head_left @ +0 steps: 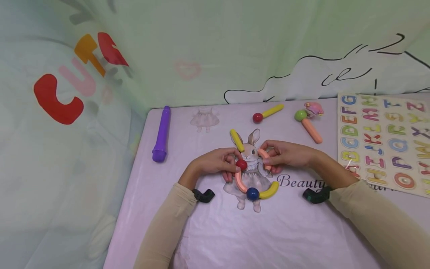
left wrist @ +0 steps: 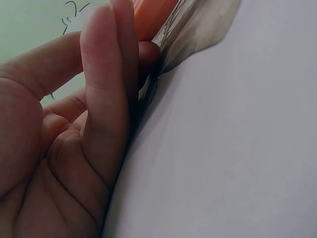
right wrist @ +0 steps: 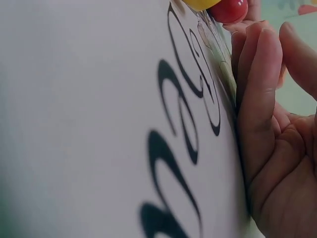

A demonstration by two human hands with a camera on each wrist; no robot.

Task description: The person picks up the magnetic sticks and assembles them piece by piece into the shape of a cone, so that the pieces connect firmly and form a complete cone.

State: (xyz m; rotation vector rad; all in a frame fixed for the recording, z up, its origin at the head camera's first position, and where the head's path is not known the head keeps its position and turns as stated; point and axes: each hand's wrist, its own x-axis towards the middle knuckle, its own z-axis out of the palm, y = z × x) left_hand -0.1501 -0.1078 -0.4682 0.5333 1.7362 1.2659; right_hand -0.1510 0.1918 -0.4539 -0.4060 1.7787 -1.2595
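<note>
My left hand [head_left: 220, 162] pinches a red ball [head_left: 241, 164] between thumb and fingers. From that ball a curved orange rod [head_left: 240, 183] runs down to a blue ball [head_left: 252, 193], and a curved yellow rod [head_left: 270, 191] sticks out from the blue one's right side. My right hand [head_left: 285, 154] grips another curved orange rod [head_left: 264, 157], apart from the red ball. Just above the left fingertips lies a yellow rod [head_left: 237, 140]. In the right wrist view, the red ball [right wrist: 230, 9] shows past my fingers; the left wrist view shows part of an orange rod [left wrist: 151, 17].
A red ball with a yellow rod [head_left: 273, 111] lies at the back. Right of it are a green ball [head_left: 300, 115] with an orange rod and a pink piece [head_left: 314, 108]. A purple microphone-like toy [head_left: 162, 134] lies left; an alphabet board [head_left: 383, 144] lies right.
</note>
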